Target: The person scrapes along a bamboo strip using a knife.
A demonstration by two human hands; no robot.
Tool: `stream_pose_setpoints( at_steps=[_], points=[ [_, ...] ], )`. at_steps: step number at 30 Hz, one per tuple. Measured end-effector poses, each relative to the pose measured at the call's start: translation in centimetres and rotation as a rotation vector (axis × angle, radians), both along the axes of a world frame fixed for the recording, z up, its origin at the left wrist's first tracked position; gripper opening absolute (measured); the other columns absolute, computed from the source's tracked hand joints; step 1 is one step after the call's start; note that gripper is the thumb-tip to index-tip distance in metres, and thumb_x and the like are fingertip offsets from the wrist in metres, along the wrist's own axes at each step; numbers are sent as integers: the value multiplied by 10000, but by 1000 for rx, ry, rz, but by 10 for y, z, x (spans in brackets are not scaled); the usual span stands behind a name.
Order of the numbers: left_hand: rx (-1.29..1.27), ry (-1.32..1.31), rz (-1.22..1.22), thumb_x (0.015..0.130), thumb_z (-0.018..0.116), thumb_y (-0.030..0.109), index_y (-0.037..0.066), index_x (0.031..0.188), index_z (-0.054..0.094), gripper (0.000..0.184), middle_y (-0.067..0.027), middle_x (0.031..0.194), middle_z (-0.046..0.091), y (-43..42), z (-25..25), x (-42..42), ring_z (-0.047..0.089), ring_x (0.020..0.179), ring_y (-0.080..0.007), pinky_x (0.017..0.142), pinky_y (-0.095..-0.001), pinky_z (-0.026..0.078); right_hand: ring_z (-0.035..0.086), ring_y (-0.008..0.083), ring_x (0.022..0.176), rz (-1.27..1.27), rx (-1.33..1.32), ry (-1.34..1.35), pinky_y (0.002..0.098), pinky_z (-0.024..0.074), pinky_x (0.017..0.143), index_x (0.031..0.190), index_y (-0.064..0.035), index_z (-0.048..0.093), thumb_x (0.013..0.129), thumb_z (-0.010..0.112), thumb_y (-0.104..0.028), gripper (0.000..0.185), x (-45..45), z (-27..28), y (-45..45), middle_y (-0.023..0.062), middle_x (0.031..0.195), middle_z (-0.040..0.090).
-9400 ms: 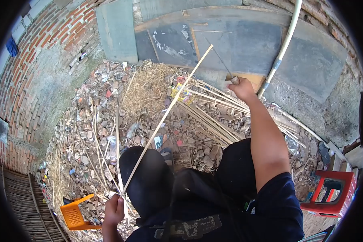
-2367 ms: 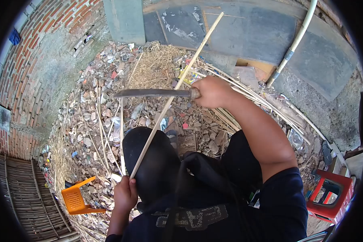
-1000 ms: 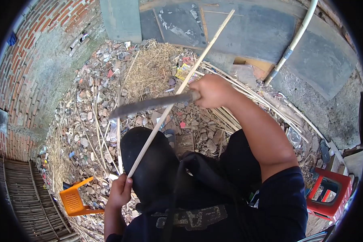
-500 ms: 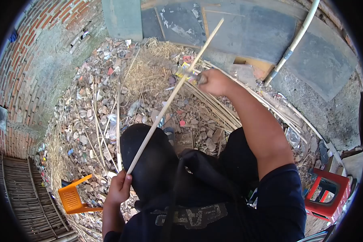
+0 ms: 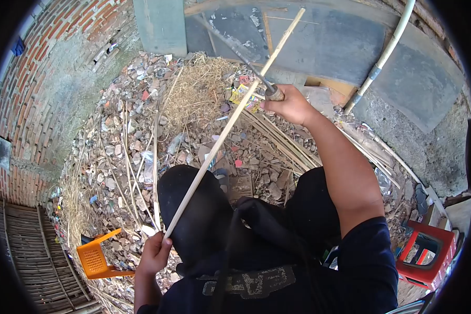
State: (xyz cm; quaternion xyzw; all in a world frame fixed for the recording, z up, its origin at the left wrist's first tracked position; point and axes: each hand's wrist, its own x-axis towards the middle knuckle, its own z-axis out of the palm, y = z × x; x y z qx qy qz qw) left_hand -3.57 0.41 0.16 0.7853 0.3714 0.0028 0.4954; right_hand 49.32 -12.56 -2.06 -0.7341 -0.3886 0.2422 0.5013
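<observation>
A long pale wooden strip [image 5: 222, 137] slants from lower left to upper right across my dark-clothed leg. Its lower end is pinched between the thumb and fingers of my left hand [image 5: 154, 254]. My right hand [image 5: 290, 104] is wrapped round the handle of a long-bladed knife [image 5: 234, 49], near the strip's upper part. The blade points up and to the left and crosses the strip in view; whether it touches cannot be told. More strips [image 5: 277, 137] lie in a bundle on the rubble below my right forearm.
Stony rubble [image 5: 110, 172] covers the ground, with dry straw [image 5: 193, 94] on it. An orange plastic chair [image 5: 95, 259] is at the lower left, a red stool [image 5: 426, 254] at the lower right. A pale pipe [image 5: 384, 57] leans by the dark panels [image 5: 329, 42].
The knife has swung from lying level across the strip to pointing up and left. My right hand has moved up and right. My left hand still grips the strip's lower end.
</observation>
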Motion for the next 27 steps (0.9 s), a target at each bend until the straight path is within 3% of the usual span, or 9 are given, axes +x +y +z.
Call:
stream_pose_setpoints(
  at_steps=[2, 3, 6, 9, 12, 16, 18, 23, 27],
  points=[
    [31, 10, 5, 1067, 565, 284, 25, 831, 537, 352, 47, 620, 457, -2, -1, -8, 378, 623, -32, 522, -267, 322, 532, 108, 564, 26, 11, 164, 301, 430, 541, 1035, -37, 666, 894, 788, -265, 295, -7, 11, 3, 3, 668, 586],
    [46, 14, 6, 1067, 564, 284, 25, 828, 537, 353, 45, 617, 454, -2, -1, -11, 377, 628, -29, 522, -264, 318, 433, 64, 493, 6, 55, 196, 264, 333, 476, 1002, -67, 631, 898, 792, -266, 276, -15, 17, 5, -42, 611, 503],
    [174, 35, -4, 1041, 603, 252, 22, 858, 566, 296, -10, 615, 498, -1, -5, -18, 467, 580, -93, 534, -302, 386, 589, 121, 650, -15, -16, 228, 329, 493, 643, 961, -65, 706, 869, 814, -350, 318, -17, 21, 6, 4, 729, 625],
    [508, 51, -43, 989, 637, 178, 7, 945, 594, 181, -99, 689, 588, -5, -7, -12, 583, 586, -239, 578, -374, 472, 641, 156, 771, -7, -14, 123, 364, 520, 764, 991, -65, 722, 860, 817, -359, 336, -20, 16, 7, 42, 818, 687],
    [747, -43, -82, 933, 644, 126, -10, 1038, 594, 179, -182, 802, 646, -16, 13, 13, 641, 662, -372, 634, -446, 519, 511, 85, 578, 37, 19, 62, 290, 409, 559, 965, -64, 691, 893, 804, -311, 281, -23, 15, 8, -27, 662, 562],
    [764, 12, -76, 921, 618, 107, -16, 1070, 586, 196, -223, 846, 659, -25, 11, 27, 669, 713, -408, 628, -476, 513, 594, 147, 686, 86, -6, -131, 344, 488, 688, 967, -54, 697, 880, 803, -322, 301, -30, 19, 8, 13, 730, 627],
    [701, 58, 0, 972, 593, 156, 2, 1041, 582, 169, -210, 753, 648, -30, 8, 31, 655, 656, -415, 603, -493, 501, 619, 179, 728, 104, -9, -210, 361, 507, 745, 973, -48, 699, 870, 802, -328, 316, -33, 19, 8, 37, 755, 650],
    [619, 107, 14, 1064, 501, 280, 20, 922, 581, 307, -196, 655, 612, -26, 2, 30, 626, 600, -431, 562, -503, 467, 687, 352, 753, 283, -144, -513, 458, 528, 707, 925, -107, 713, 812, 797, -273, 218, -42, 27, 2, 136, 769, 696],
    [664, 89, -25, 1076, 472, 293, 18, 884, 569, 349, -209, 646, 592, -21, -3, 25, 609, 600, -452, 553, -518, 441, 700, 358, 792, 317, -293, -607, 468, 545, 735, 965, -107, 722, 785, 783, -260, 244, -41, 31, 5, 144, 787, 706]
  ],
)
